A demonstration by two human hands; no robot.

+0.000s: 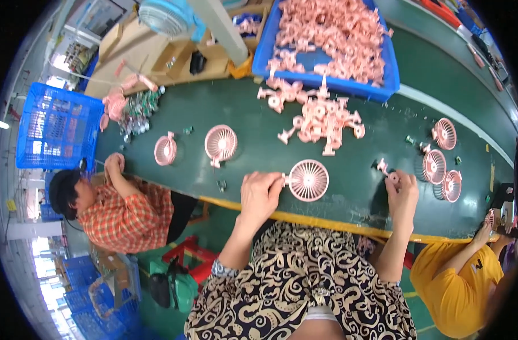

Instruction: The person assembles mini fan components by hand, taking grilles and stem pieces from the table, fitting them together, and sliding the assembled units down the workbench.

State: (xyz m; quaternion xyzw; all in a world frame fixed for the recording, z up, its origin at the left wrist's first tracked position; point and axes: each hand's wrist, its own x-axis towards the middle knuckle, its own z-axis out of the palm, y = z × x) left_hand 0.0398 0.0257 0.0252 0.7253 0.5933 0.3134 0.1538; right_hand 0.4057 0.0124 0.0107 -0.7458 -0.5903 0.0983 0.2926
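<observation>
The left hand (260,195) pinches the short stem of a pink fan cage (308,181), which sits at the near side of the green tabletop (352,195), in front of the wearer. The stem points left into the fingers, so the long axis of stem and cage runs roughly left to right; the round ribbed face is turned up. The right hand (403,195) closes its fingertips on a small pink bracket (385,169), whose long axis slants from upper left down to the fingers.

The fingers cover the stem's outer end and the bracket's lower end, so their shapes there cannot be told. At far right, a person in a yellow shirt (457,283) is partly cut off by the dark rim.

The cage looks like matt moulded plastic, thin ribs spreading from a solid hub. Beyond it lies a tangled heap of pink brackets (321,120), just before a smooth-walled blue tray (372,92) of similar parts.
</observation>
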